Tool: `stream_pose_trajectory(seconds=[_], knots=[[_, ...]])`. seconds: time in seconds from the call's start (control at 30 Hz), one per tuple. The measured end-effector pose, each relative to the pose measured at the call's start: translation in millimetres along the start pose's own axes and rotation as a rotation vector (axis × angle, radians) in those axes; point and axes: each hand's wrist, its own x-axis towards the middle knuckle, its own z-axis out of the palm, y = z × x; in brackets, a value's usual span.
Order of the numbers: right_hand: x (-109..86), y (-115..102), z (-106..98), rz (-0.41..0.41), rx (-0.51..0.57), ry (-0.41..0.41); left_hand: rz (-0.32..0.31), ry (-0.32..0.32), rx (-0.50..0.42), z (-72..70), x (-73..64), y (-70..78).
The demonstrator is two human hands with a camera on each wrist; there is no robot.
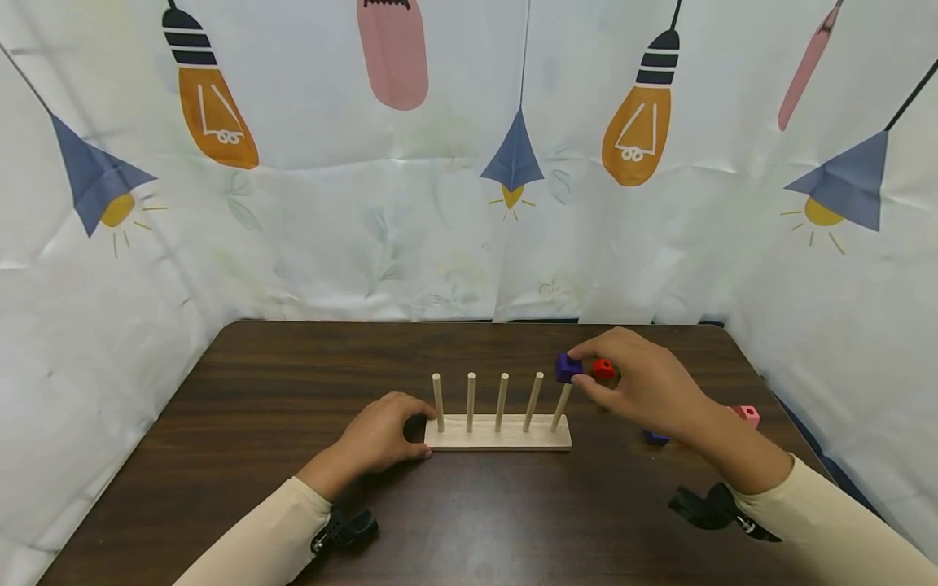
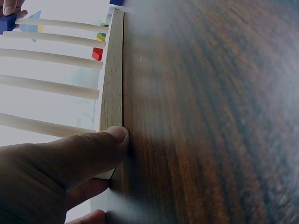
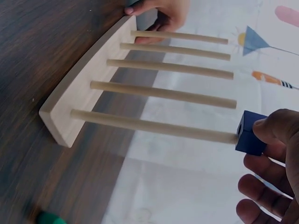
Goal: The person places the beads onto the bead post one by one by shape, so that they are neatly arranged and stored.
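A pale wooden peg stand with a row of upright pegs is on the table. My left hand grips its left end, thumb on the near side and fingers behind. At the other end, my right hand pinches a dark blue cube between thumb and fingers. The cube is at the top of the rightmost peg, its hole facing the tip. Whether the tip has entered the hole cannot be told. The other pegs are bare.
Behind the right hand lies a red cube. Another blue block and a pink-red block sit partly hidden by the right forearm. A green block shows in the right wrist view. A printed curtain hangs behind the brown table.
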Motion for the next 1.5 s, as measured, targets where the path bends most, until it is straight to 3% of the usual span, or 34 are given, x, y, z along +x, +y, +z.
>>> stream_pose_trajectory(seconds=[0.5, 0.73, 1.2, 1.5], knots=[[11.0, -11, 13, -0.007, 0.048, 0.004, -0.01, -0.011, 0.005, -0.4, -0.2, -0.4], [19.4, -16, 17, -0.047, 0.047, 0.032, -0.019, -0.006, 0.008, -0.1, -1.1, -2.0], [31.0, -29, 22, -0.029, 0.068, -0.012, -0.026, -0.007, -0.004, -0.4, 1.4, -1.0], [37.3, -36, 27, -0.056, 0.069, 0.014, -0.041, -0.009, -0.011, 0.1, 2.5, -0.8]])
